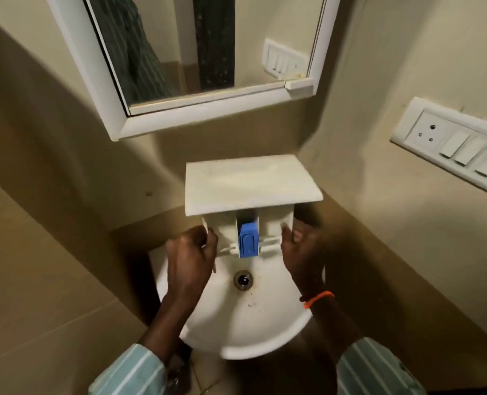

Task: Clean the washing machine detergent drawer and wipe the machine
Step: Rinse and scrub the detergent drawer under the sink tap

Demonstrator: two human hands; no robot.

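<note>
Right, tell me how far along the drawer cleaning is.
Done: the detergent drawer is out of the machine and over the sink. In hand: the left hand and right hand hold it by its sides, blue insert facing the person. No water or cloth shows, so any rinsing looks yet to start. Left: wiping the machine, which is out of view.

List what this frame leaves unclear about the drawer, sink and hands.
- Drawer compartments: head view, hidden behind its front panel.
- Tap: none visible; the drawer covers the back of the sink.
- Left hand and right hand fingertips: wrapped round the drawer's sides, out of sight.
- Dirt in the drawer: blurred, cannot tell.
- Washing machine: not in view.
</note>
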